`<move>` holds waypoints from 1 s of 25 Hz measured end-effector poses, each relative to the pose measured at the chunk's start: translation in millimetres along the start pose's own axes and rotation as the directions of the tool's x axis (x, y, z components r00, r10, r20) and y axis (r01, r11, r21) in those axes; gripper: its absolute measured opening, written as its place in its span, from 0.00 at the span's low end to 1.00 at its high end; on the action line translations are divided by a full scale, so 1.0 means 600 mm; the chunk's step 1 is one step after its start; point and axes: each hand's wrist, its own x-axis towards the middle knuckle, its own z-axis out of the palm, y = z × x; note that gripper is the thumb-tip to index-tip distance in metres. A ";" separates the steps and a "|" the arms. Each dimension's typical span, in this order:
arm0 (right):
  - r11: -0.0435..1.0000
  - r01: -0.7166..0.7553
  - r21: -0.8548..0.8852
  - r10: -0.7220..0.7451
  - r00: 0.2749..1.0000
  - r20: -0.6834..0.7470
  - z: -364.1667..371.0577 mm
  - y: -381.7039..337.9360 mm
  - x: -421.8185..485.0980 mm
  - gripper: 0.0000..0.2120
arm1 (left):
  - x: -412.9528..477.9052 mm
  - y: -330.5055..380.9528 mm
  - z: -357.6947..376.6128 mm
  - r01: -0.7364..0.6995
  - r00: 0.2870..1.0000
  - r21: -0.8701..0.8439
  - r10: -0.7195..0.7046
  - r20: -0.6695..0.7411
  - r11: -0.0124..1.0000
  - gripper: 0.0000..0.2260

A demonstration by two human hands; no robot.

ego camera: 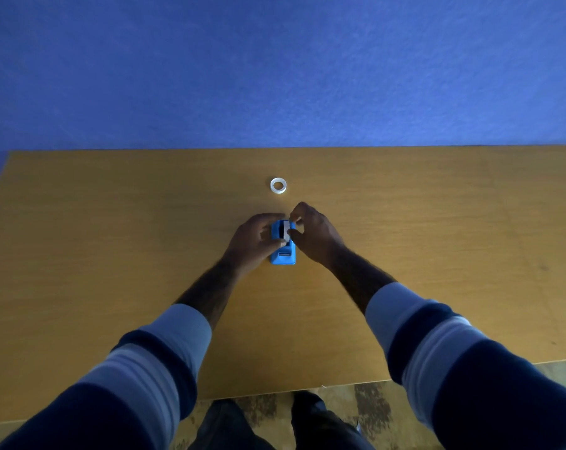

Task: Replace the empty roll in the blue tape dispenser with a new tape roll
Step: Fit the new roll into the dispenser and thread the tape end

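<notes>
Dispenser [283, 251]: blue, standing on the wooden table [437, 238], mid-table between both hands.
Left hand [254, 237]: curled around the dispenser's left side.
Right hand [312, 233]: fingertips pinching a grey roll [286, 231] in the dispenser's top.
Ring [278, 185]: white, lying flat beyond the dispenser, apart from it.

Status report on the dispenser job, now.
Left hand steadying blue dispenser. Right hand fingers pinching the roll in it. White ring lies apart, farther back on the table. Nothing in the way.
</notes>
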 end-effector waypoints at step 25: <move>0.976 -0.094 0.195 0.114 0.989 -0.099 0.029 -0.009 -0.016 0.09 | 0.021 -0.011 0.023 -0.062 0.996 0.274 0.077 -0.044 0.960 0.19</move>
